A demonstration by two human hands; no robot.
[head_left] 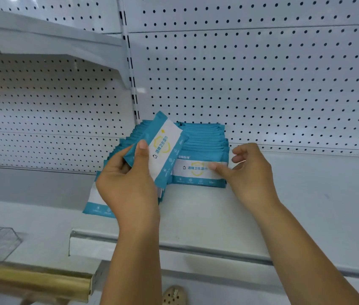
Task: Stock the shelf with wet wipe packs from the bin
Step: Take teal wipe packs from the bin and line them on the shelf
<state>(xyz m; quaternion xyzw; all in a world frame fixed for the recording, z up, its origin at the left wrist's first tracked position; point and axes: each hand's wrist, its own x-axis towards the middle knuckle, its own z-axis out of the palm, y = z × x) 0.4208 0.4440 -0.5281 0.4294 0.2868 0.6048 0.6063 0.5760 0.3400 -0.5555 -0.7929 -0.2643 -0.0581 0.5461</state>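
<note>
Teal-and-white wet wipe packs (204, 139): two rows stand on edge on the shelf, running back to the pegboard. The right row is tidy, while the left row leans and fans out.
Held pack (165, 148): raised above the left row and tilted, with its printed face toward the camera.
Left grip (128, 183): closed on the lower end of the Held pack, thumb laid up the front and fingers behind it.
Right grip (251, 172): loose and holding nothing. One fingertip (213, 166) rests on the printed face of the Front pack, and the other fingers are bent in the air by that row's right edge.
Front pack (196, 170): upright at the near end of the right row, label facing out.
Shelf (196, 216): white, with a grey price strip (174, 245) along its front lip.
Pegboard (262, 84): white back panel with dark holes.
Upper shelf (42, 40): white, high on the left.
Rail (31, 280): brass-coloured, at lower left.
Shoe (174, 294): beige and perforated, at the bottom edge.
</note>
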